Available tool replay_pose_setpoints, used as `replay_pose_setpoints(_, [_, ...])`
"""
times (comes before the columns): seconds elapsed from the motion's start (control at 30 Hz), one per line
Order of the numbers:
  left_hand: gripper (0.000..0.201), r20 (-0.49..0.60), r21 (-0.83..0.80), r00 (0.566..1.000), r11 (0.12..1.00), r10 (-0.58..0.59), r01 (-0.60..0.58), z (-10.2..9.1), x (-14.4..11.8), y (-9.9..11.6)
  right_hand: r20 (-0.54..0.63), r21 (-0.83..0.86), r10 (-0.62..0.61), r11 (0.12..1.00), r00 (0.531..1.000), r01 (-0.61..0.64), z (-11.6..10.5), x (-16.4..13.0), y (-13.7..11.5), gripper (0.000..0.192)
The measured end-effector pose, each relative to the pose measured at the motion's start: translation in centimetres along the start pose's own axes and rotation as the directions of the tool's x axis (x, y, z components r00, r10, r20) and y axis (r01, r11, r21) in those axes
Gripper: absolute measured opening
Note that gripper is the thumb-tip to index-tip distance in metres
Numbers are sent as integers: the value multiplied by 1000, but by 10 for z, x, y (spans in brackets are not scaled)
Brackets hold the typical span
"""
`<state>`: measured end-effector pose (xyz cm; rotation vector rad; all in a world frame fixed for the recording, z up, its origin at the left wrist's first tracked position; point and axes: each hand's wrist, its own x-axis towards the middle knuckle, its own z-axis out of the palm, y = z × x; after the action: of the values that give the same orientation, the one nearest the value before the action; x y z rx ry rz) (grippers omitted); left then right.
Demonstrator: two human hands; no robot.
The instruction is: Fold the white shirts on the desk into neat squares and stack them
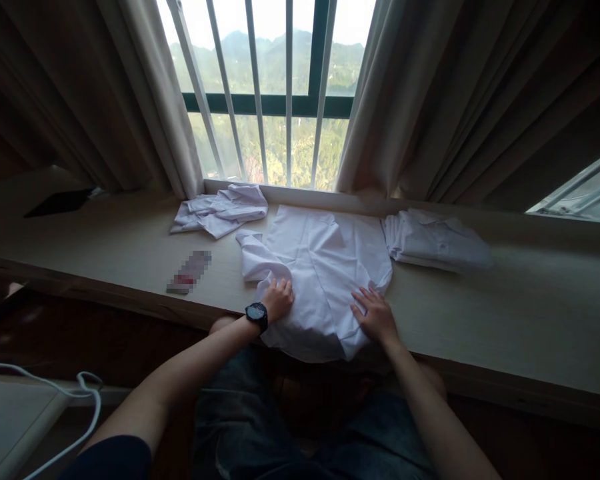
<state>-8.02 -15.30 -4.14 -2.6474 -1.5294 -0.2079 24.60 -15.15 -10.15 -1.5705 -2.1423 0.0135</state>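
A white shirt [320, 267] lies spread on the pale wooden ledge [530, 313] under the window, its lower edge hanging over the front. My left hand [279, 298], with a black watch on the wrist, grips a bunched fold of the shirt's left sleeve. My right hand [375, 312] rests flat on the shirt's lower right part, fingers apart.
A crumpled white garment [223, 210] lies at the back left, a folded white one [435, 241] at the right. A small blurred packet [189, 272] sits left of the shirt. Curtains flank the barred window. A white cable [87, 393] and a white surface sit at lower left.
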Motion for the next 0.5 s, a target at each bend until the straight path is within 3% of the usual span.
replay_pose_setpoints(0.13, [36,-22,-32,1000,999,12,-13,3,-1,-2,7,-7,1,1000,1000,-1,-1,0,-1,41])
replay_pose_setpoints(0.23, [32,-75,-78,997,996,34,-40,-6,-4,-7,6,-5,7,1000,1000,-7,-2,0,-2,41])
replay_pose_setpoints(0.3, [34,-192,-205,978,978,-86,46,-17,-5,-18,7,-6,9,1000,1000,-9,-2,0,-3,41])
replay_pose_setpoints(0.33, [35,-256,-330,938,933,-235,144,-22,-5,-26,7,-8,11,1000,1000,-11,-2,0,-4,41])
replay_pose_setpoints(0.37, [36,-282,-521,849,815,-447,256,-28,-5,-35,7,-10,12,1000,1000,-11,-2,0,-4,41])
replay_pose_setpoints(0.4, [36,-226,-723,713,605,-664,334,-32,-5,-46,5,-13,12,1000,1000,-12,-2,0,-4,40])
replay_pose_setpoints(0.43, [36,-94,-870,567,345,-818,353,-35,-4,-56,4,-16,12,1000,1000,-12,-3,0,-4,40])
replay_pose_setpoints(0.47, [36,67,-942,449,92,-891,322,-38,-4,-67,4,-17,11,1000,1000,-11,-3,0,-4,40])
replay_pose_setpoints(0.5, [35,212,-956,384,-109,-899,272,-39,-3,-77,4,-16,10,1000,1000,-10,-3,0,-5,40])
